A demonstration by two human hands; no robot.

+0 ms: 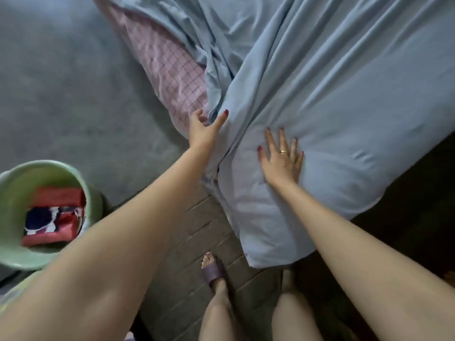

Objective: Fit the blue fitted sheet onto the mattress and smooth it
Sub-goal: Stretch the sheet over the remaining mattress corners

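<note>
The blue sheet [332,99] covers the mattress corner; right hand [282,159] lies flat on it, fingers spread, while left hand [204,127] pinches its loose edge beside the pink checked mattress [167,62]

Under my feet the floor [197,230] is grey brick-patterned paving, dim in low light. At the lower left of the frame stands a pale green bucket [91,193] holding red packets [53,217]. The right edge falls into dark shadow.
</note>
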